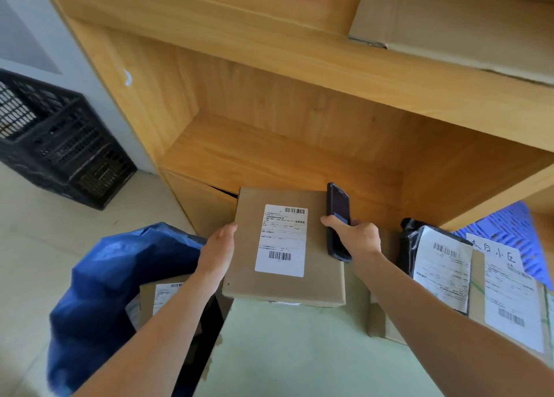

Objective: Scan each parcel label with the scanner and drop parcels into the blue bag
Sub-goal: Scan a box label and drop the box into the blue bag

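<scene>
Wooden shelves (269, 144) stand behind. Left hand (217, 254) grips the box (284, 246) by its left edge over the lap; right hand (355, 237) clasps the scanner (338, 213) beside the label (281, 240) (one-sided hold). Box may tip before reaching the blue bag (114, 276).

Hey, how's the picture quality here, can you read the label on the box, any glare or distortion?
Head view: even soft light, no glare; the shipping label on the cardboard parcel shows clear barcodes, but its small print is too fine to read; wide-angle distortion bends the wooden shelf edges.
</scene>
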Action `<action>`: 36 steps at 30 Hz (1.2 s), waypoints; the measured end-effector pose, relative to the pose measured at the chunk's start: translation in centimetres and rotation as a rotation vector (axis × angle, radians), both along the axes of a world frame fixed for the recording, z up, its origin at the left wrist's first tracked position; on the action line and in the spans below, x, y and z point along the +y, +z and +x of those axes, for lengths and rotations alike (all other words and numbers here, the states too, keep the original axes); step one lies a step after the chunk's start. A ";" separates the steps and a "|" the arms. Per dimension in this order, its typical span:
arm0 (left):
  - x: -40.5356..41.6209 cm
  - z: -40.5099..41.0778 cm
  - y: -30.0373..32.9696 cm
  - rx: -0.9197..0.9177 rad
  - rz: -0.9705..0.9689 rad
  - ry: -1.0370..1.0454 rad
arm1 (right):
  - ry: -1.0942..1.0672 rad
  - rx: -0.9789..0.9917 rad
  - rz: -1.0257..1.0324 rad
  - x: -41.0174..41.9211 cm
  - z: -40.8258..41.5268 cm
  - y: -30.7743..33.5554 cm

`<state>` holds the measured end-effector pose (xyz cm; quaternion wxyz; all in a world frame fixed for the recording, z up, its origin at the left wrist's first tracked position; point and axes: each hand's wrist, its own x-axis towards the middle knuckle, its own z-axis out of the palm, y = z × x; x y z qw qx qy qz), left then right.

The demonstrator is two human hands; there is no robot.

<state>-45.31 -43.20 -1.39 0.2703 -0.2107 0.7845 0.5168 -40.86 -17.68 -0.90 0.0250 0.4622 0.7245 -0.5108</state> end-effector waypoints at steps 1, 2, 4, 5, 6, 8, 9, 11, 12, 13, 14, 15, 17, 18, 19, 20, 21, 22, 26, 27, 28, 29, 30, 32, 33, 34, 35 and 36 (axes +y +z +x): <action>-1.1 0.1 0.3 0.013 0.000 0.028 | 0.018 0.013 -0.008 -0.8 -0.4 0.4; -2.1 0.3 0.9 0.026 0.002 0.065 | 0.034 0.029 -0.022 -1.6 -0.7 0.8; -4.8 0.8 1.7 0.035 0.011 0.175 | 0.077 0.065 -0.058 -4.1 -1.5 1.2; -6.0 1.1 2.1 0.044 0.011 0.209 | 0.096 0.075 -0.075 -5.4 -1.8 1.3; -7.6 1.6 2.4 0.055 0.006 0.243 | 0.124 0.078 -0.092 -7.1 -2.2 1.3; -11.1 2.8 3.4 0.083 -0.008 0.313 | 0.192 0.073 -0.128 -10.9 -2.8 1.2; -12.4 3.5 3.9 0.108 -0.015 0.336 | 0.219 0.070 -0.150 -12.6 -3.0 1.0; -15.8 5.1 4.5 0.212 -0.034 0.361 | 0.282 0.055 -0.192 -16.6 -3.4 0.2; -17.1 5.9 4.5 0.275 -0.055 0.367 | 0.303 0.053 -0.206 -18.2 -3.4 -0.3; -18.2 6.8 4.7 0.324 -0.081 0.387 | 0.327 0.052 -0.212 -19.8 -3.5 -0.9; -19.3 7.3 4.5 0.335 -0.107 0.415 | 0.352 0.045 -0.210 -21.3 -3.5 -1.6; -20.3 7.9 4.4 0.321 -0.112 0.448 | 0.374 0.034 -0.208 -22.9 -3.5 -2.5; -22.2 8.1 2.7 0.254 -0.104 0.458 | 0.398 0.019 -0.220 -25.4 -3.2 -4.3; -23.2 8.2 1.5 0.201 -0.104 0.459 | 0.409 0.011 -0.226 -26.4 -3.1 -5.4; -23.8 8.3 0.7 0.142 -0.107 0.503 | 0.419 -0.005 -0.225 -27.0 -2.9 -6.4; -24.4 8.5 -0.5 0.074 -0.105 0.555 | 0.428 -0.023 -0.223 -27.5 -2.6 -7.3; -24.8 8.9 -1.3 0.024 -0.100 0.608 | 0.433 -0.043 -0.218 -27.7 -2.4 -8.3; -25.3 9.1 -2.6 -0.017 -0.086 0.644 | 0.429 -0.067 -0.214 -28.0 -2.2 -9.2; -25.9 9.1 -6.4 -0.096 -0.072 0.724 | 0.434 -0.154 -0.197 -28.8 -1.5 -12.5; -26.0 9.0 -7.1 -0.094 -0.091 0.712 | 0.440 -0.161 -0.188 -29.0 -1.4 -13.2; -25.9 8.9 -8.0 -0.087 -0.099 0.708 | 0.449 -0.164 -0.177 -29.1 -1.4 -13.8; -25.9 8.7 -8.6 -0.076 -0.110 0.701 | 0.457 -0.165 -0.165 -29.3 -1.3 -14.2; -25.8 8.6 -9.0 -0.069 -0.117 0.695 | 0.465 -0.165 -0.154 -29.4 -1.4 -14.7; -25.8 8.2 -9.5 -0.035 -0.111 0.659 | 0.483 -0.154 -0.126 -29.6 -1.4 -15.1; -25.8 7.9 -9.8 -0.028 -0.112 0.592 | 0.489 -0.146 -0.104 -29.7 -1.5 -15.1; -25.7 7.5 -9.7 -0.031 -0.105 0.528 | 0.499 -0.138 -0.081 -29.7 -1.7 -15.0; -25.6 7.0 -9.8 0.004 -0.112 0.500 | 0.512 -0.134 -0.059 -29.7 -1.9 -14.8; -25.6 6.7 -9.8 0.015 -0.125 0.488 | 0.529 -0.131 -0.042 -29.6 -2.1 -14.5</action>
